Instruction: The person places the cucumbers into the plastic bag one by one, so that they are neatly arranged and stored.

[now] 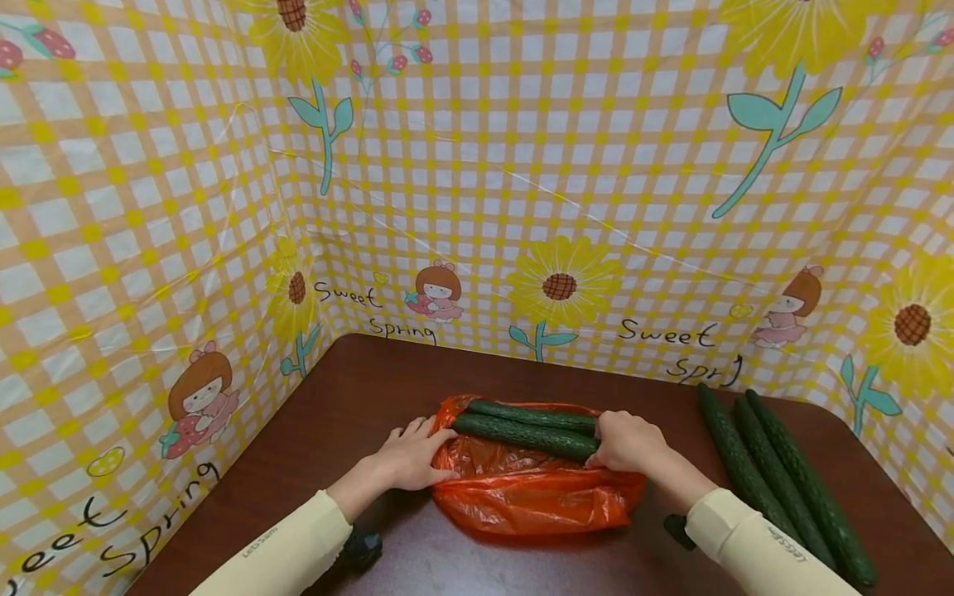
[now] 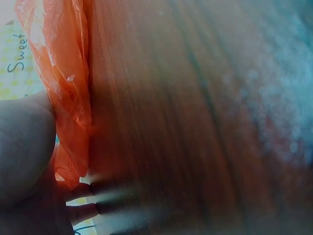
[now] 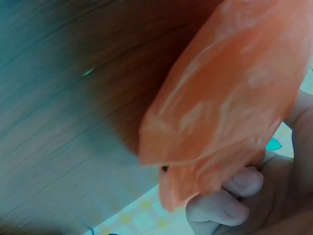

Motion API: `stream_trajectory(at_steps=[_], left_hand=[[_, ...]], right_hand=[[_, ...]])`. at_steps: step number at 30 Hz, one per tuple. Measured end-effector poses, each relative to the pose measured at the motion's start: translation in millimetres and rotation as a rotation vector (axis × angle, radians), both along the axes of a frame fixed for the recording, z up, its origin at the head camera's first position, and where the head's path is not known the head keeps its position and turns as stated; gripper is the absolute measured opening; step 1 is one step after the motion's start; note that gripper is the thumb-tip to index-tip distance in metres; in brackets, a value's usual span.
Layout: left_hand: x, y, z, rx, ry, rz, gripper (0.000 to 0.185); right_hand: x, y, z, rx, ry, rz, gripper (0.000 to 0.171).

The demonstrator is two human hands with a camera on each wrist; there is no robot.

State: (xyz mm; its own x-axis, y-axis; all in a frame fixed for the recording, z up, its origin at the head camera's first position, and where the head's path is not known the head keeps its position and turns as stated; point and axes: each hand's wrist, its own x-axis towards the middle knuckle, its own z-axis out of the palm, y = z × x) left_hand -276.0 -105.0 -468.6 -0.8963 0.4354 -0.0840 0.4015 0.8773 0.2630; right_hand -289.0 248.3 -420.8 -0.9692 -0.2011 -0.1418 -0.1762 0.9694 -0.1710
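Two dark green cucumbers point(image 1: 522, 434) lie side by side in an orange-red plastic bag point(image 1: 532, 505), whose mouth gapes upward. My left hand point(image 1: 406, 455) is at the bag's left end, fingers spread and fairly straight, thumb and index finger touching the plastic. In the left wrist view the bag's side point(image 2: 68, 88) hangs beside the palm and fingers. My right hand point(image 1: 629, 443) grips the right ends of the two cucumbers, its thumb on the near one. The right wrist view shows curled fingers point(image 3: 220, 205) against the bag's end point(image 3: 220, 107); the cucumbers are hidden there.
Three more cucumbers point(image 1: 790, 480) lie in a slanting row on the right of the dark brown table point(image 1: 298, 463). A checked sunflower cloth point(image 1: 477, 207) walls the back and both sides. Dark objects point(image 1: 363, 546) show beneath the wrists.
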Motion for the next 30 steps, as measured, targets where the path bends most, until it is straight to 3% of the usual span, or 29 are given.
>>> stream_trajectory(at_steps=[3,10,18,30], left_hand=[[0.0,0.1,1.0,-0.001,0.002,0.002,0.067],[-0.2,1.0,1.5,-0.010,0.009,0.003,0.068],[-0.1,2.1,0.4,-0.007,0.002,0.002,0.067],[-0.5,1.9,-0.8,-0.017,0.020,-0.004,0.068]], right_hand=[[2.2,6.3,-0.8,0.000,-0.020,-0.028,0.036],[9.0,12.4,-4.7,-0.006,-0.012,-0.076,0.054],[12.2,15.5,-2.1,0.048,-0.028,-0.114,0.058],[17.0,14.8,0.3,0.078,-0.034,-0.127,0.061]])
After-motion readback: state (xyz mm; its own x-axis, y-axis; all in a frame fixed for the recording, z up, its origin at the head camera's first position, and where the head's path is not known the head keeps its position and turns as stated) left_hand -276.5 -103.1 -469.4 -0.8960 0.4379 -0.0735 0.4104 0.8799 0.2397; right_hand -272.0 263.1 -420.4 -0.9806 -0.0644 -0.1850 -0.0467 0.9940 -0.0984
